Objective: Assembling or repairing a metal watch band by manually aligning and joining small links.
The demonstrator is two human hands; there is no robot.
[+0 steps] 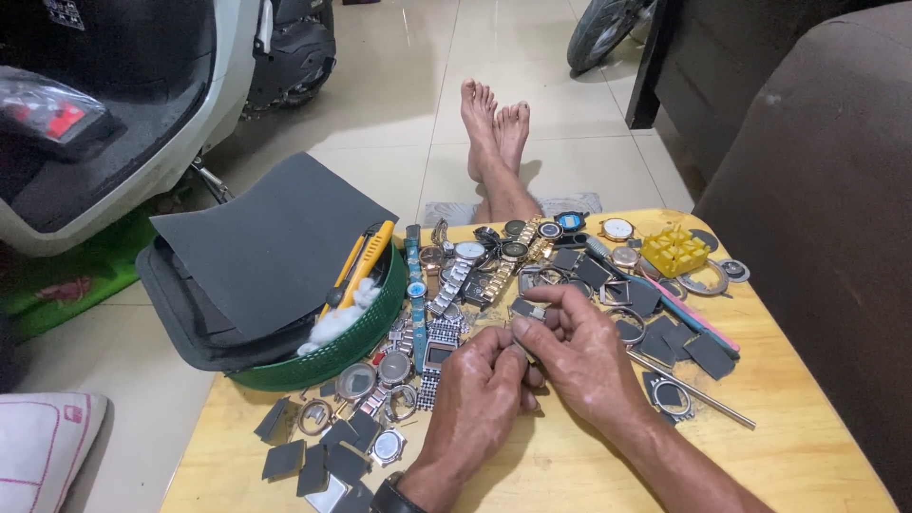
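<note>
Both hands pinched on 1 tiny part, mid-table.

My left hand (480,385) and right hand (579,351) meet fingertip to fingertip, closed on a small part (525,353). It's mostly hidden by my fingers, so I can't tell its shape or material. A dark wrist strap on my left arm is cut off by the frame edge. Just beyond my hands: a pile of metal-bracelet watches (465,275), bare round bezels, and flat dark grey squares (323,461) scattered on the yellow wooden table (807,446). A thin steel rod (693,388) lies to my right, a yellow plastic grid tray (674,250) further out. Left: a green ribbed basket (328,356) holding white cotton wads, a yellow utility knife (361,266) and a dark abrasive-looking sheet (271,242).
</note>
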